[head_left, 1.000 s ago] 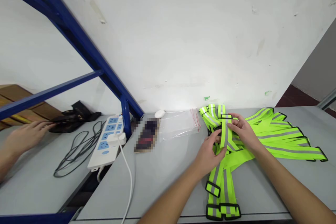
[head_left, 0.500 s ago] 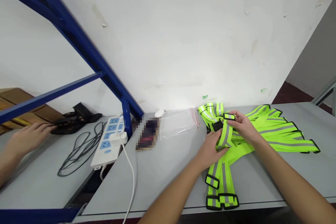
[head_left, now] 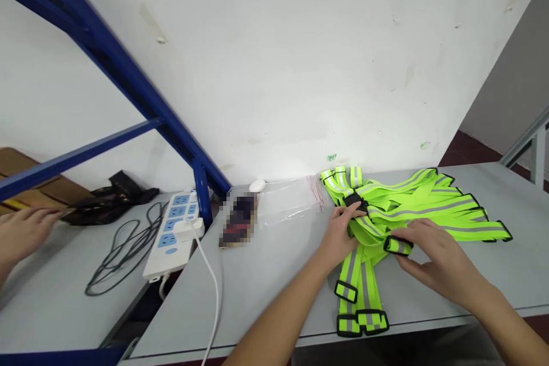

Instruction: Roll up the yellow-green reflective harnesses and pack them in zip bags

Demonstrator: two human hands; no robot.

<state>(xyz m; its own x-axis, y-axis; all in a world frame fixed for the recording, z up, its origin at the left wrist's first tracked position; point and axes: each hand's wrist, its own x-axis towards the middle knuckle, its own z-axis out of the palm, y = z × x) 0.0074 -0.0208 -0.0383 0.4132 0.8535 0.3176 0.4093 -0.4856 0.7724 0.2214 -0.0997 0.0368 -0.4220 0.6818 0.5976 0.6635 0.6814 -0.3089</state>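
Reflective straps [head_left: 429, 209] lie heaped on the grey table [head_left: 266, 286], right of centre; my left hand [head_left: 338, 234] grips the bundle beside its black buckle [head_left: 354, 200]; my right hand [head_left: 433, 260] pinches a black-edged strap end [head_left: 398, 246]; webbing judged light, limp, tangle-prone; best held at bound ends.

My left forearm [head_left: 278, 320] runs up from the near edge, slanting right and away. At its end my left hand [head_left: 343, 230] lies palm down, knuckles up, fingers curled closed. My right forearm [head_left: 510, 320] comes in from the near right corner, slanting left. My right hand [head_left: 435, 260] sits nearer than the left and just right of it, thumb and fingertips [head_left: 407, 234] pinched together, pointing left.
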